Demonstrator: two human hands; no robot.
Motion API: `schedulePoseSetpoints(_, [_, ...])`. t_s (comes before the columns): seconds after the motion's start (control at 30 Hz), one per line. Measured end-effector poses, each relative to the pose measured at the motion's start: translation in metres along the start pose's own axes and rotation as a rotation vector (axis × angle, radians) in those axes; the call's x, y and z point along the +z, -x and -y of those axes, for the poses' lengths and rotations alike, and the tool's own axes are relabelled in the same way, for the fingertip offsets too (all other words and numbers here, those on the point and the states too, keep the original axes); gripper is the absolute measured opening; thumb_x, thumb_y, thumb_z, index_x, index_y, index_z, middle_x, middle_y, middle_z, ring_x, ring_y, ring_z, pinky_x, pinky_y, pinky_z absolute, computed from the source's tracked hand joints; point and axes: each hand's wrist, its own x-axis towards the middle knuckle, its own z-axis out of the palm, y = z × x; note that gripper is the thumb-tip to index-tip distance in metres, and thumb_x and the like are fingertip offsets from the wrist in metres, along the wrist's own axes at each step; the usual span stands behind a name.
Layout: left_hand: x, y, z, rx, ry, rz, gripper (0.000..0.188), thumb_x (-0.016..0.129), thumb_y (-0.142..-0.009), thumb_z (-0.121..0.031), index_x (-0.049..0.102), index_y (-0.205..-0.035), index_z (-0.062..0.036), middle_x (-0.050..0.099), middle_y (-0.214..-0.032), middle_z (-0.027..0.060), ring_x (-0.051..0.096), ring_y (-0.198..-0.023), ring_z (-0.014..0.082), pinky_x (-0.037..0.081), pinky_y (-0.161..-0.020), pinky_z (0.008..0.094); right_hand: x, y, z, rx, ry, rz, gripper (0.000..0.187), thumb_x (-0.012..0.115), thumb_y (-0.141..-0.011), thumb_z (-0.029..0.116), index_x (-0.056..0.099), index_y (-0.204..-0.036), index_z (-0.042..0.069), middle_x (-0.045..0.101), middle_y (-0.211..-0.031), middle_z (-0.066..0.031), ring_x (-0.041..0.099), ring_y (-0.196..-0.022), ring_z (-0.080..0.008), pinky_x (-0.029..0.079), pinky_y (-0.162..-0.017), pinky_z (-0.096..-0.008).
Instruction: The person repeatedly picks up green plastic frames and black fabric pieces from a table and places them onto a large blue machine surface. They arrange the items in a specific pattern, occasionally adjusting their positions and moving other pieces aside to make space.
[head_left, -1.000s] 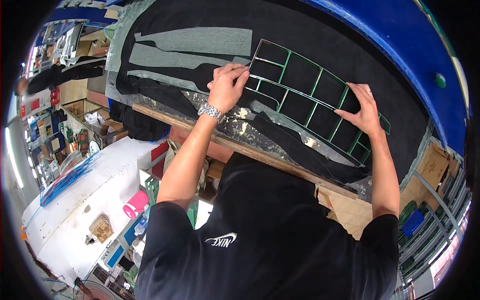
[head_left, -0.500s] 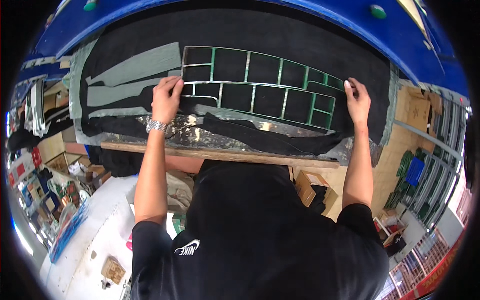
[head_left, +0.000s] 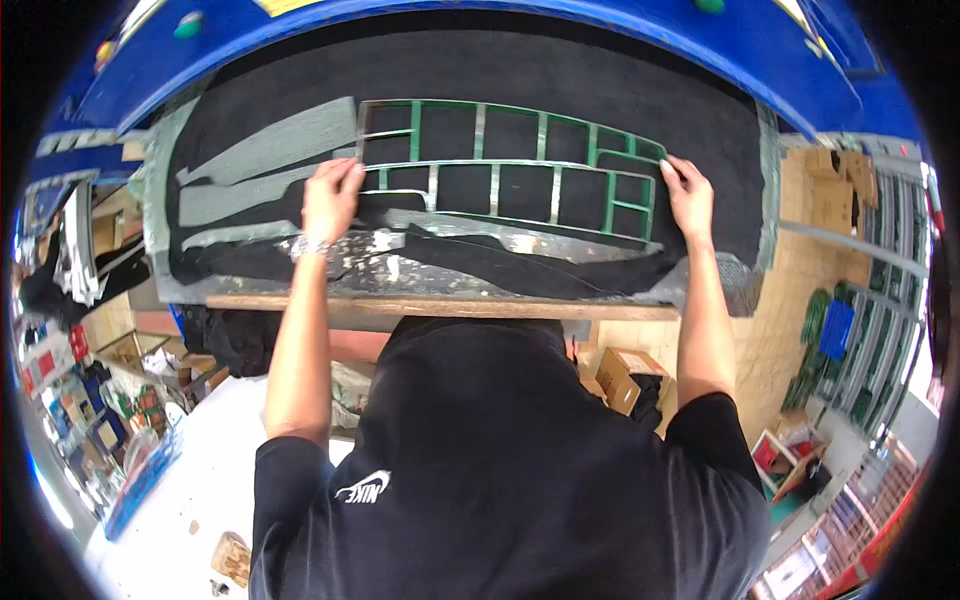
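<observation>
A long green metal cutting die [head_left: 480, 130], with two rows of open cells, lies over or just above a black sheet of material [head_left: 480, 65]. My left hand [head_left: 330, 205] pinches its left end between thumb and fingers. At the opposite end, the fingers of my right hand [head_left: 690, 200] are closed on the die's upper right corner. Grey cut-out areas [head_left: 270, 145] show left of the die, beside my left hand. Below it, a loose black strip of material [head_left: 520, 265] lies along the near edge. Whether the die touches the sheet everywhere, I cannot tell.
A wooden bar [head_left: 450, 308] runs along the worktop's front edge. Blue machine bodywork [head_left: 750, 65] arches over the far side. An open carton [head_left: 630, 375] stands below at right, metal racks [head_left: 885, 300] further right. A white table [head_left: 170, 530] is at lower left.
Both hands and the die appear a little further left, the right hand most. The whole view has shifted slightly too. Both hands keep their hold.
</observation>
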Motion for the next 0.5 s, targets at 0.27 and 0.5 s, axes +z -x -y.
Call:
schedulePoseSetpoints(0.27, [-0.037,0.056,-0.027,0.068,0.037,-0.233,0.028,0.069,-0.093,-0.018,0.07,-0.116,-0.0017,0.067,-0.116,0.0175,0.062,-0.108,0.0353,0.048,-0.096,0.0434,0.002,0.002,-0.008,0.147,-0.007,0.001,0.037,0.065,-0.101,0.025,0.067,-0.126,-0.003,0.071,-0.12,-0.0106,0.063,-0.111,-0.0168,0.046,-0.1,-0.0295])
schedulePoseSetpoints(0.5, [-0.035,0.165,-0.015,-0.061,0.132,0.136,0.02,0.073,-0.089,-0.02,0.072,-0.106,-0.0087,0.065,-0.1,0.0067,0.061,-0.101,0.0267,0.044,-0.093,0.0415,0.002,-0.002,-0.032,0.244,-0.205,0.038,0.033,0.06,-0.105,0.022,0.065,-0.128,-0.001,0.069,-0.117,-0.006,0.061,-0.107,-0.0129,0.046,-0.099,-0.0274])
